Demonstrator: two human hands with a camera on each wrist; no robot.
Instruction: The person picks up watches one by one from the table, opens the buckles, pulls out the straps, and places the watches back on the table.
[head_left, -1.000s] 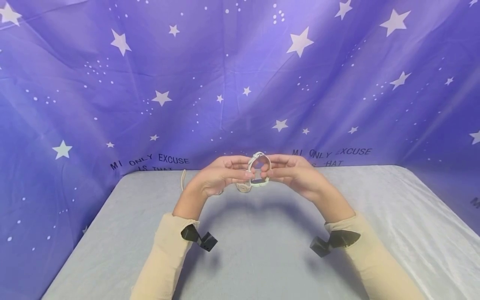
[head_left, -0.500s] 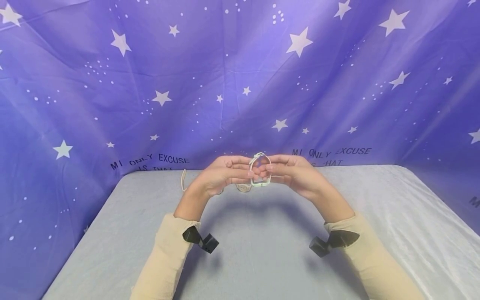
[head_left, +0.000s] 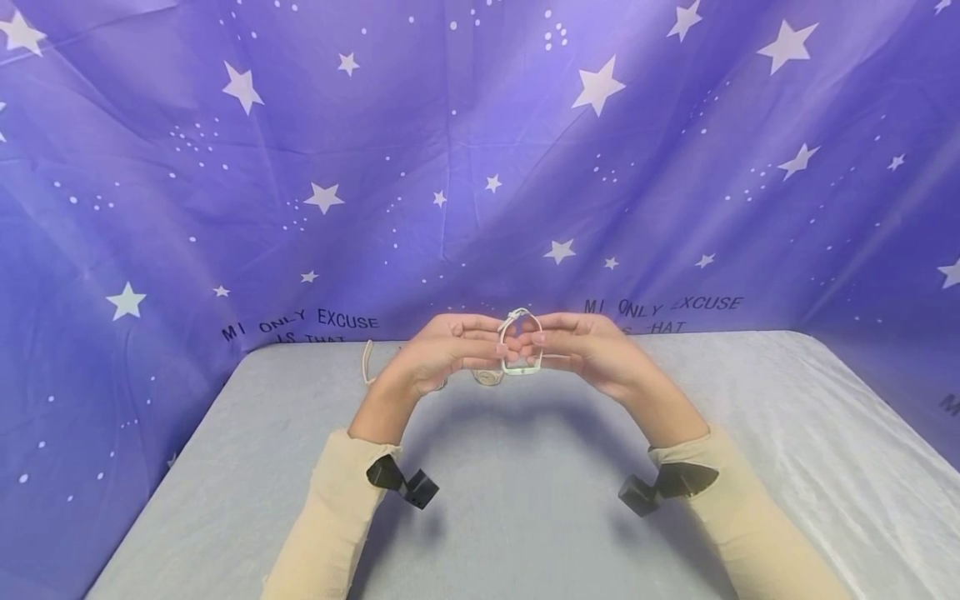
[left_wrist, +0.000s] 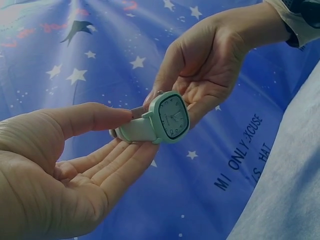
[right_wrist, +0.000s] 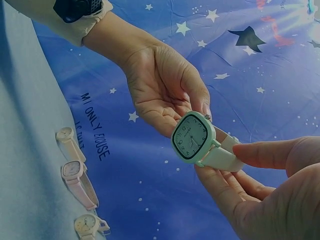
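Observation:
A pale green wristwatch (left_wrist: 170,117) with a rounded square dial and its strap fastened into a loop is held up above the table, between both hands. My left hand (head_left: 442,354) pinches one side of the strap, thumb on top and fingers beneath, as the left wrist view shows. From the other side my right hand (head_left: 588,354) pinches the strap between thumb and fingers, seen in the right wrist view. In the head view the watch case (head_left: 523,370) hangs lowest, nearly edge-on, with the buckle at the top of the loop. Fingertips of both hands reach inside the loop.
On the grey-blue cloth-covered table (head_left: 517,500) behind the hands lie a beige watch (right_wrist: 65,135), a pink watch (right_wrist: 73,170) and a cream watch (right_wrist: 87,223). A purple star-printed curtain (head_left: 450,167) hangs right behind the table's back edge.
The watch has tilted between the fingers, so its dark inner side shows less and its case appears more edge-on. My right thumb has shifted slightly upward along the strap.

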